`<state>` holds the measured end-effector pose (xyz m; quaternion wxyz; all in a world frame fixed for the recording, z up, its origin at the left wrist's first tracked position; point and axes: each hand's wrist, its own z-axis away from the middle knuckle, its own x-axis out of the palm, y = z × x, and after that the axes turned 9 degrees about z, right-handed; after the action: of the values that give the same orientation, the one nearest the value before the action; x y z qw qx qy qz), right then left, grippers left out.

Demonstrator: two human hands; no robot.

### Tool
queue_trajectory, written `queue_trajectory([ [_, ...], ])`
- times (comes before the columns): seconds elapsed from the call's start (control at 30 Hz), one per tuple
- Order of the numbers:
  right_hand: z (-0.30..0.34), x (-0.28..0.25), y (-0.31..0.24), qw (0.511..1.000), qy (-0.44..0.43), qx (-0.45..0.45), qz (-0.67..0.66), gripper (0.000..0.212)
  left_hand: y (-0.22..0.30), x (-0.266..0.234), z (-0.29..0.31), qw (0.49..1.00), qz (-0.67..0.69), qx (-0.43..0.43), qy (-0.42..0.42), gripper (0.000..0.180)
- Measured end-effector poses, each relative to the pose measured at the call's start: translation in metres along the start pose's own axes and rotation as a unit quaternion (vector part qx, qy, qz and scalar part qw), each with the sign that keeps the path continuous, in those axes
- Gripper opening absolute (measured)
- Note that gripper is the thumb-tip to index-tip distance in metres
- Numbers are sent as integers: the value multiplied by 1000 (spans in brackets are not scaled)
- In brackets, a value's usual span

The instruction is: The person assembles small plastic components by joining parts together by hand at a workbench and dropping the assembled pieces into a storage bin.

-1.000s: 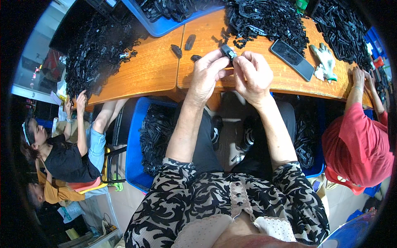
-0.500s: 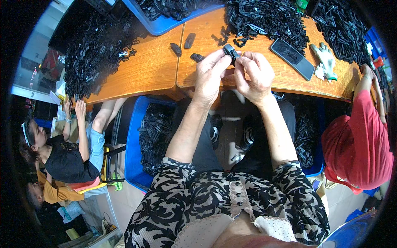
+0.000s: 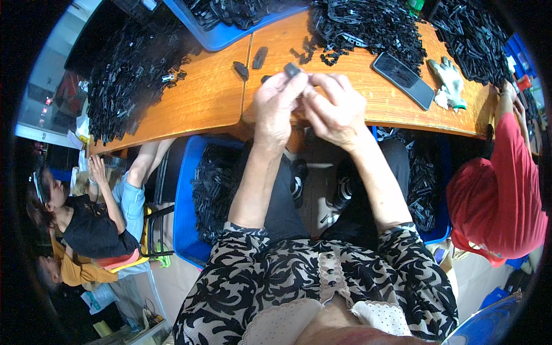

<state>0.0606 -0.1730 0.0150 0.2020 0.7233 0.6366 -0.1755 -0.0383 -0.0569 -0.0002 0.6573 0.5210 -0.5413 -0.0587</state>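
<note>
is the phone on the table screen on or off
Off. The phone lies flat on the wooden table, its face dark and blank, with no lit picture on it.

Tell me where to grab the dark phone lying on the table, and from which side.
Take the phone across its two long edges, near the middle, coming straight down from above. It lies flat and face up on the wooden table, turned diagonally, so the fingers should line up with that slant. The white glove sits close to its far right end, so stay clear of that end.
</note>
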Motion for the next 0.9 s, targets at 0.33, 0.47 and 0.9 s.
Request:
queue_trajectory([
  [0.33, -15, 34, 17, 985, -85, 147, 30, 28, 59, -28, -3, 969, -66, 191, 141, 17],
  [0.47, 9, 42, 66, 953, -178, 166, 183, 13, 54, -48, -12, 959, -156, 200, 126, 13],
  [0.9, 16, 1, 48, 911, -314, 170, 208, 13, 30, -61, -18, 743, -613, 265, -24, 36],
])
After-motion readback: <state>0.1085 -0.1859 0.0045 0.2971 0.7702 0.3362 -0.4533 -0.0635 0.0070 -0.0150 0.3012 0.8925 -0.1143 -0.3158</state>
